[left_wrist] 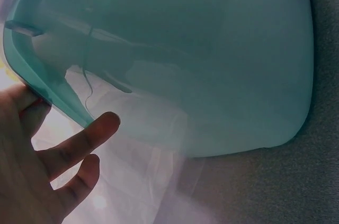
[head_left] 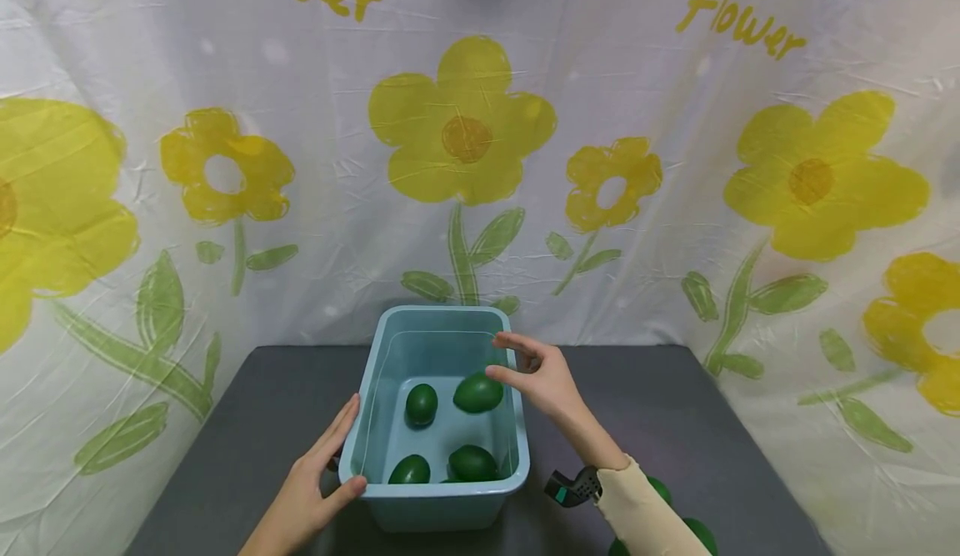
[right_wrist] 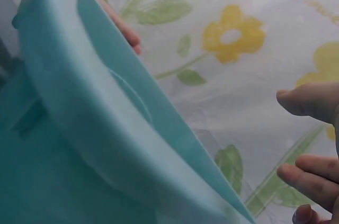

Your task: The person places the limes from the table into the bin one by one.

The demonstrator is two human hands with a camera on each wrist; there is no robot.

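A light blue plastic bin (head_left: pixel 431 506) stands on the dark table with several dark green, avocado-like fruits inside. One fruit (head_left: pixel 477 393) lies by the right wall, another (head_left: pixel 422 404) left of it, and more lie near the front. My left hand (head_left: pixel 311 464) rests against the bin's left side, thumb at the near left corner of the rim, fingers extended along the outside. Over the right rim hovers my right hand (head_left: pixel 536 373), thumb and fingers apart with nothing between them. The right wrist view shows this hand's spread fingers (right_wrist: pixel 312 176) beside the bin.
More green fruits (head_left: pixel 701 531) lie on the table at the lower right, partly hidden by the right sleeve (head_left: pixel 645 502). A black device (head_left: pixel 573 488) is strapped to the right wrist. Behind the grey table (head_left: pixel 607 406) hangs a white curtain (head_left: pixel 330 164) printed with yellow flowers.
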